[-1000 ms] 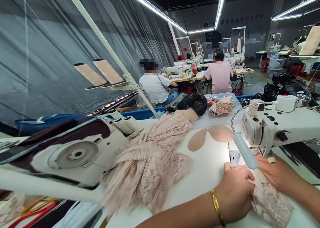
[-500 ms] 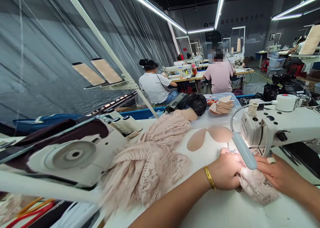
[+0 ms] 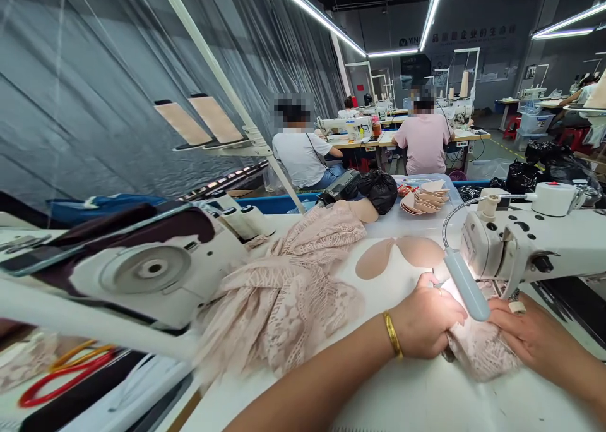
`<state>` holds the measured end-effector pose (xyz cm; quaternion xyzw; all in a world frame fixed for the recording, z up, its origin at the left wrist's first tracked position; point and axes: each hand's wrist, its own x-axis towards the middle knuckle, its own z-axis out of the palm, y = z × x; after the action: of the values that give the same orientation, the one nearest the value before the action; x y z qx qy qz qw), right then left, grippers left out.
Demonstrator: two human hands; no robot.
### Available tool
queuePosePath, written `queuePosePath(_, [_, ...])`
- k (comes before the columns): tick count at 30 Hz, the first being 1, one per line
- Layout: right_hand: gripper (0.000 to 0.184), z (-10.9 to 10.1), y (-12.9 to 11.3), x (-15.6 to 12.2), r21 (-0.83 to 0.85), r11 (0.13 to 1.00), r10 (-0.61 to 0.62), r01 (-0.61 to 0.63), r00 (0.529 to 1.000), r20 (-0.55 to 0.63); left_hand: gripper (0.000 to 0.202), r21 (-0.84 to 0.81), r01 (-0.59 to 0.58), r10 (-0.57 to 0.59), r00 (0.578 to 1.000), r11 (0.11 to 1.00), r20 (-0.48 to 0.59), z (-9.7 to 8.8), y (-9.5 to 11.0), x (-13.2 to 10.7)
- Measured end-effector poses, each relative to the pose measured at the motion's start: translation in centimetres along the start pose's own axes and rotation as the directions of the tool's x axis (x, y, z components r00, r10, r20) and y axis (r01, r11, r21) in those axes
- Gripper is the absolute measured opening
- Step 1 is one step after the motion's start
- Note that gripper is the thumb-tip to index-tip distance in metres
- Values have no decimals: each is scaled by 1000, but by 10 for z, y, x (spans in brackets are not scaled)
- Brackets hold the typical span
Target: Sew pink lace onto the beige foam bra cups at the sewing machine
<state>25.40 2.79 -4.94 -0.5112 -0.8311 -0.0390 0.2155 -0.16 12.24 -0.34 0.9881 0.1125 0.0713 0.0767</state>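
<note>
My left hand [image 3: 423, 321], with a gold bangle [image 3: 392, 335] at the wrist, is closed on a pale pink piece of lace fabric [image 3: 483, 350] by the sewing machine [image 3: 492, 239]. My right hand [image 3: 530, 331] holds the right side of the same lace, its fingers pressed together and pointing left. A grey lamp head [image 3: 468, 285] on a bendy neck hides part of the lace and the needle area. Beyond my left hand, two joined beige bra cups [image 3: 398, 256] lie on the white table [image 3: 402, 394]. A heap of pink lace [image 3: 284, 299] lies to the left.
A clear plastic bin [image 3: 449, 204] with stacked beige cups [image 3: 423, 198] stands behind the bra cups. Left are another machine [image 3: 156, 271], thread cones [image 3: 241, 220] and red-handled scissors [image 3: 66, 378]. Two people [image 3: 421, 138] sit at machines ahead. A black bag [image 3: 379, 189] lies near the bin.
The view has swung slightly left, so most things sit farther right in the picture. Both hands stay on the lace beside the machine, and the lace's lower end has shifted a little.
</note>
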Motion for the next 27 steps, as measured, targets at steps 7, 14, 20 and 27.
queuePosePath(7, [31, 3, 14, -6, -17, 1000, 8, -9, 998, -63, 13, 54, 49, -48, 999, 997, -5, 6, -11, 4])
queuePosePath(14, [22, 5, 12, -2, 37, 994, 107, -104, 991, -76, 20, 23, 73, -72, 997, 997, -38, 11, -14, 6])
queuePosePath(20, [22, 4, 10, -2, 75, 992, 106, -99, 990, -92, 21, 49, 84, -84, 996, 995, -7, 8, -10, 3])
queuePosePath(27, [27, 4, -9, -2, 70, 996, -51, 55, 997, -62, 18, 96, 135, -136, 991, 986, 1, 4, -6, -3])
